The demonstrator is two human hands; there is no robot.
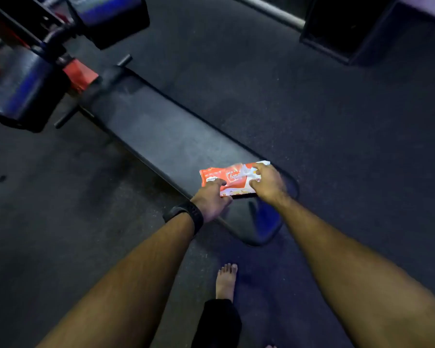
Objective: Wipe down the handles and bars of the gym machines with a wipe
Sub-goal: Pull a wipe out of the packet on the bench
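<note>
Pinching a white wipe [246, 170] at the opening of the orange pack of wipes [221, 175], the right hand [268, 183] had its fingers curled closed on the sheet; the left hand [211, 199], a dark watch [186, 214] on its wrist, gripped the pack's near-left part, fingers on top and thumb at the edge. The pack lay on the near end of the long black bench [161, 131].

From there, the likely slip was the whole pack lifting with the sheet if the left hand's hold loosened; a hard tug could also tear the wipe or drag out several at once. The pack sat close to the bench's rounded end, so a sideways pull might have slid it off onto the floor [337, 121].

At the bench's far end stood a red frame [79, 74] with two black padded rollers [23, 96] and short black bars [124, 60], none wiped as far as could be judged; nothing lay between them and the hands. A bare foot [226, 280] stood just below the bench end; a dark box [349, 28] sat well apart at the upper right.
</note>
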